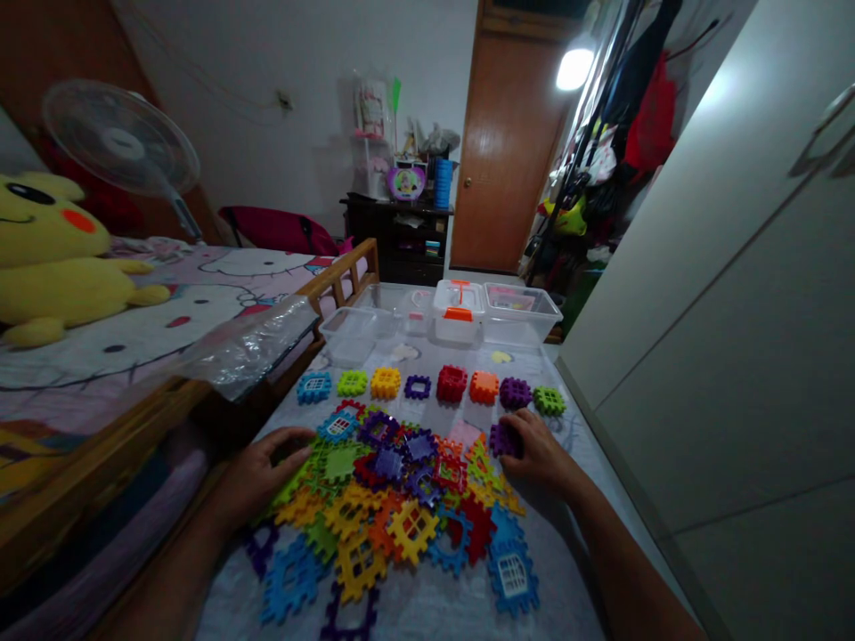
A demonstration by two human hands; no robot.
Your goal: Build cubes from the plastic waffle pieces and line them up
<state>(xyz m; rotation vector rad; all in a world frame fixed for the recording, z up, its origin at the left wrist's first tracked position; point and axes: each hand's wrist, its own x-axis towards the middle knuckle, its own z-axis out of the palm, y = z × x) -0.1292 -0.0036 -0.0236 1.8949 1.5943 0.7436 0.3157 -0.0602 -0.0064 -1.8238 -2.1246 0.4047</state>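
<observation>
A loose heap of colourful plastic building pieces with notched edges (361,512) covers the near part of the table. My right hand (534,450) pinches a purple building piece (504,440) between thumb and fingers, just right of the heap. My left hand (277,463) rests at the heap's left edge, its fingers curved and thumb apart, with nothing visible in them. Beyond the heap runs a row of sorted stacks by colour, among them a red stack (452,384), an orange stack (484,386), a purple stack (516,393) and a green stack (549,401).
Clear plastic bins (521,312) and a lidded box with orange clips (460,312) stand at the table's far end. A wooden bed rail (334,289) borders the left side. A pale cabinet (721,312) rises close on the right.
</observation>
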